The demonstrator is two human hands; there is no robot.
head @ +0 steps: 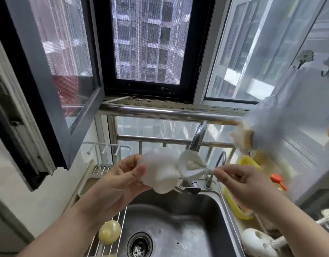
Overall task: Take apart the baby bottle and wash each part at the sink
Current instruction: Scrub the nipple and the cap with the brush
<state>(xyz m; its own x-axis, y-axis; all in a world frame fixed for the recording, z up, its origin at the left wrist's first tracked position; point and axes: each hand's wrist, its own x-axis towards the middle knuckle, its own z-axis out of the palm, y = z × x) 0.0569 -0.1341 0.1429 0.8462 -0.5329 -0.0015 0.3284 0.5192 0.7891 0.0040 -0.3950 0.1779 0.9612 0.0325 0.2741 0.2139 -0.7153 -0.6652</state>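
Two hands [123,180] [243,184] stretch one white, seemingly cloth sheet [167,171].

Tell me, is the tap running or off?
Off, it seems. No water falls from the tap into the sink. Both hands hold a white cloth above it.

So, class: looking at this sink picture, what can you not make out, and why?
Head view only:
- Hanging plastic bag: blurred; contents unclear.
- White cloth, held between left hand and right hand: whether it wraps anything.
- White item: cut off by the right arm.
- Baby bottle parts: none identifiable.
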